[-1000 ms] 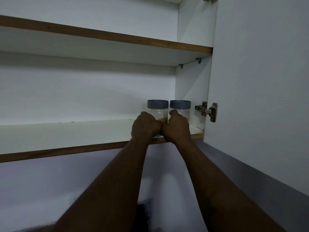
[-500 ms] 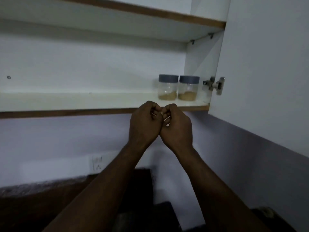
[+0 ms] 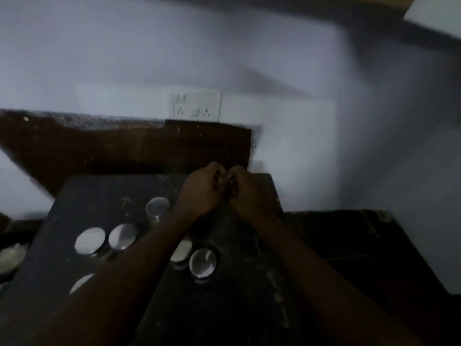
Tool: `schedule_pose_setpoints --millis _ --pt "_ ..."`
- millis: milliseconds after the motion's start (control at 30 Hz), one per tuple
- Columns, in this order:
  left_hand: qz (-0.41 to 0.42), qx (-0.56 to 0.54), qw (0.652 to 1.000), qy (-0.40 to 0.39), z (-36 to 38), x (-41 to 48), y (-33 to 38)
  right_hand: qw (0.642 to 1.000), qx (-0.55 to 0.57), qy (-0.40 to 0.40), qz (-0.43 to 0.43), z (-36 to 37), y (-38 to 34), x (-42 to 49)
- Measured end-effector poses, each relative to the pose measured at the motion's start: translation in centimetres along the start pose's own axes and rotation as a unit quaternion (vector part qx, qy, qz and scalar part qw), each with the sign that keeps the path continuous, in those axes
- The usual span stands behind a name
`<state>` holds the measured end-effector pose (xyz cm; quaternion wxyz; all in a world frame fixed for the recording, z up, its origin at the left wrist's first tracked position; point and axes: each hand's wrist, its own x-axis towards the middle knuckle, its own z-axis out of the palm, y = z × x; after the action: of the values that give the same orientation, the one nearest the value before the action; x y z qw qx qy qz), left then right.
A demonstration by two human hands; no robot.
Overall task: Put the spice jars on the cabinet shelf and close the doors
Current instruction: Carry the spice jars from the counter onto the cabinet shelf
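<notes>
Several spice jars with pale round lids stand on the dark counter (image 3: 82, 196): one at the back (image 3: 157, 207), two side by side on the left (image 3: 90, 240) (image 3: 122, 236), one near the middle (image 3: 202, 262). Another jar (image 3: 181, 251) is partly hidden by my left forearm. My left hand (image 3: 199, 193) and my right hand (image 3: 249, 196) hover together above the counter's far edge. Their curled fingers touch each other and hold nothing. Of the cabinet, only the dark underside (image 3: 324, 6) and a corner of the white door (image 3: 436, 13) show at the top.
A white wall socket (image 3: 197, 106) sits on the wall behind the counter. A dark brown board (image 3: 124, 146) leans along the wall. At the left edge lies a pale bowl-like thing (image 3: 10, 255). A lower dark surface (image 3: 349, 245) extends to the right. The frame is blurred.
My hands have let go of the two jars on the shelf and dropped, still together, to counter height. The view has swung down from the shelf to the counter.
</notes>
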<state>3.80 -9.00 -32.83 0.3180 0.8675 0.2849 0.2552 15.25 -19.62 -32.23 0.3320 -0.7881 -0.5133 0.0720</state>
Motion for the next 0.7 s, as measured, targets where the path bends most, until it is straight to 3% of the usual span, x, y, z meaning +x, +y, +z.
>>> schedule_pose_setpoints --millis 100,233,400,533,700 --pt "-0.062 0.037 0.995 -0.067 2.1 -4.3 -3.5 0.994 0.01 -0.102 0.045 3.9 1.0 -3.6" --pt "-0.127 0.021 0.985 -0.111 4.3 -8.6 -5.4 0.987 -0.003 -0.151 0.062 7.4 1.7 -6.8" --pt "-0.181 0.079 0.97 -0.142 6.2 -12.1 -7.7 0.976 -0.035 -0.198 0.087 10.4 2.9 -10.0" --pt "-0.285 0.067 0.941 -0.169 7.0 -14.8 -9.0 0.958 -0.06 -0.218 0.174 12.5 3.9 -12.0" --pt "-0.304 0.072 0.929 -0.198 8.2 -16.6 -9.4 0.929 0.002 -0.283 0.24 15.1 4.9 -13.4"
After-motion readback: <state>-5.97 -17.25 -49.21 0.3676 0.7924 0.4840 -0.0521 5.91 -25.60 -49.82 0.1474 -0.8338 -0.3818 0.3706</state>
